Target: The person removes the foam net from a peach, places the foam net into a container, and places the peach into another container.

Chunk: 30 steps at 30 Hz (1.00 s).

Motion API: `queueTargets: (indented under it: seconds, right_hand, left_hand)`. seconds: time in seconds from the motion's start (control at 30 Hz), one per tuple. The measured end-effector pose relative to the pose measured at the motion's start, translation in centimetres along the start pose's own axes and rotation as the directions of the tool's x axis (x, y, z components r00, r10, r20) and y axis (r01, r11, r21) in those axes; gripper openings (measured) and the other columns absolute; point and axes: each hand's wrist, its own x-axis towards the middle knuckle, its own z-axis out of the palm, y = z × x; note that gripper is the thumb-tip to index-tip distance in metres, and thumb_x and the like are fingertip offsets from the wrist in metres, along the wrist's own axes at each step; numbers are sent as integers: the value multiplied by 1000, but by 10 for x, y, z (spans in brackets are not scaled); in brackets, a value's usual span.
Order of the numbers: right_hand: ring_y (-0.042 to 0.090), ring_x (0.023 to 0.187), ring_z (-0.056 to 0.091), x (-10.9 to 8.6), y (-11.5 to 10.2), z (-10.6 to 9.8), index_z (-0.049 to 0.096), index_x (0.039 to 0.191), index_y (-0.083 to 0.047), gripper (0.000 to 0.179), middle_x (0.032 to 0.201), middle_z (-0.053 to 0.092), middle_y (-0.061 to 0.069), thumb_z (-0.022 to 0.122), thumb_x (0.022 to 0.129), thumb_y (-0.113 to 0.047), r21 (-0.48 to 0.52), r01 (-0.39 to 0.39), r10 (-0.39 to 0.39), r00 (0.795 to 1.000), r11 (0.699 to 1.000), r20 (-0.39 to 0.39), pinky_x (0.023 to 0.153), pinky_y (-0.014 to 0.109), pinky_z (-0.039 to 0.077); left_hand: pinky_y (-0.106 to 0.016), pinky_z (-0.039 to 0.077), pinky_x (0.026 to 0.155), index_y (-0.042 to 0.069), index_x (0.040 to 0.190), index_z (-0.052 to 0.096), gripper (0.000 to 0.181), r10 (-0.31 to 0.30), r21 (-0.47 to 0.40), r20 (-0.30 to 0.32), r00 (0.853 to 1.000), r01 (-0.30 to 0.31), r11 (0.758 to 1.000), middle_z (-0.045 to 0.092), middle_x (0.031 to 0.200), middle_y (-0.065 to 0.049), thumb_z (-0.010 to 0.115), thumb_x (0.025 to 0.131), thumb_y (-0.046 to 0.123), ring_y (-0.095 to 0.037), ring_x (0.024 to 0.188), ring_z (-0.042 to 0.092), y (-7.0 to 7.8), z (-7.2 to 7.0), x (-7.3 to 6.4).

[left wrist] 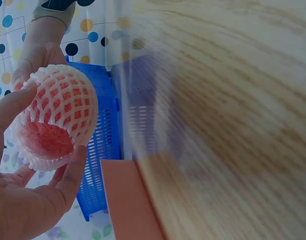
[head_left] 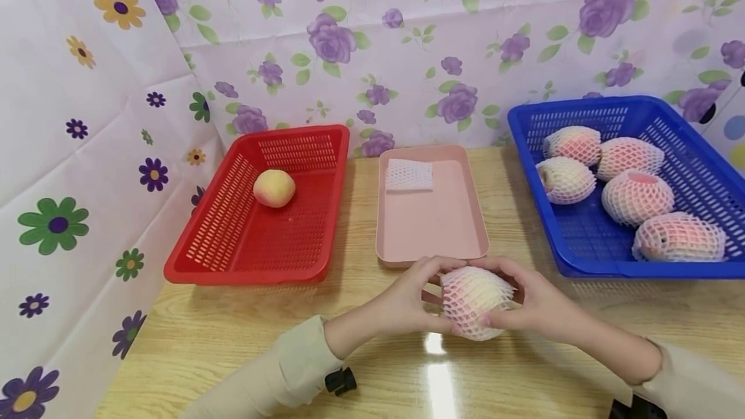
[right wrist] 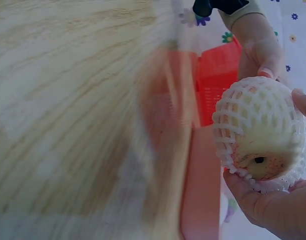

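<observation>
In the head view, a peach (head_left: 475,302) in a white foam net sits between both hands, in front of the pink tray. My left hand (head_left: 410,299) grips it from the left, thumb on the near side and fingers over the far side. From the right, my right hand (head_left: 538,302) holds it the same way. The left wrist view shows the netted peach (left wrist: 60,110) with red skin bare at the net's opening. In the right wrist view, the other end of the peach (right wrist: 262,135) shows pale skin and a dark stem hollow.
A red basket (head_left: 250,277) at the left holds one bare peach (head_left: 274,188). The pink tray (head_left: 431,231) in the middle holds an empty foam net (head_left: 409,175). At the right, a blue basket (head_left: 640,269) contains several netted peaches (head_left: 637,197). Flowered cloth (head_left: 372,37) hangs behind.
</observation>
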Motion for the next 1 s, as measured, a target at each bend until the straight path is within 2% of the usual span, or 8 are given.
queueTargets:
  seconds: [0.23,0.47,0.63,1.0]
  right_hand:
    - [2,101,54,0,9,6,46,130,3,61,122,51,22,77,78,-7,29,-28,27,999,999,20,76,26,57]
    - [4,98,55,0,20,12,46,130,2,63,119,54,21,78,77,-11,28,-63,62,997,998,37,74,27,58]
    - [3,99,54,-1,26,15,44,132,4,66,121,53,23,78,78,-13,38,-87,85,995,995,55,76,26,57]
    - [-1,101,53,-2,29,15,41,133,6,67,123,51,25,76,80,-13,29,-79,76,994,996,76,76,25,57]
  left_hand:
    - [-20,54,85,12,135,45,81,-52,-6,16,999,52,999,44,126,-7,85,65,1,-18,105,50,-7,3,1]
    - [-18,53,86,14,132,45,79,-105,72,40,994,102,992,45,116,-4,85,66,3,-15,104,47,-13,4,-1]
    - [-16,51,85,14,133,45,79,-138,137,34,990,132,982,47,116,-4,86,66,8,-9,101,48,-17,6,-1]
    - [-16,53,83,12,133,44,79,-135,87,44,990,130,988,48,117,-5,85,66,3,-9,99,50,-21,8,1]
